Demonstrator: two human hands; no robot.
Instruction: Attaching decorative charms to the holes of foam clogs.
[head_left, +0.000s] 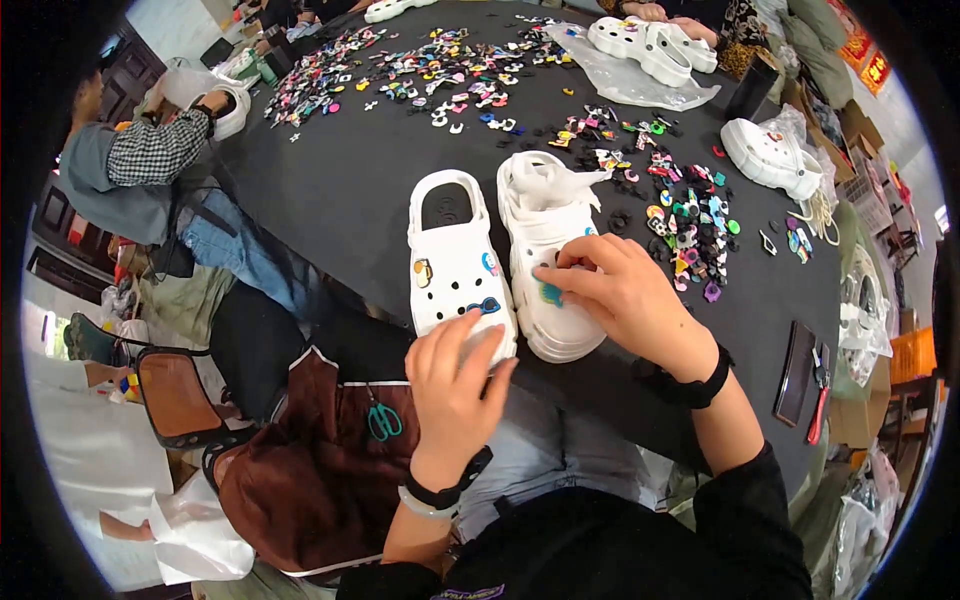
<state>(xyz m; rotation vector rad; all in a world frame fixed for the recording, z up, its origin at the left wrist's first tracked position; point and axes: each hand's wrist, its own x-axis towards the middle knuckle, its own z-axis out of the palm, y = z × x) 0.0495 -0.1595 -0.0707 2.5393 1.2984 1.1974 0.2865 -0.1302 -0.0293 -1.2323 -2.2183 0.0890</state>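
Note:
Two white clogs lie side by side on the black table, toes toward me. My left hand (450, 390) rests over the toe of the left clog (452, 250), fingers spread and holding nothing. Near those fingertips a dark blue charm (486, 306) sits on the clog, with an orange charm (423, 273) and a round blue-and-pink charm (490, 263) higher up. On the right clog (562, 338), my right hand (632, 300) has thumb and forefinger closed at a teal charm (550, 294) on its upper. White wrapping (555, 188) covers this clog's heel end.
Loose charms (690, 215) lie right of the clogs, and many more spread across the far table. Other white clogs (770, 158) stand at right and far right. A phone (796, 372) and red-handled scissors (818, 410) lie at the right edge. A co-worker (150, 165) sits left.

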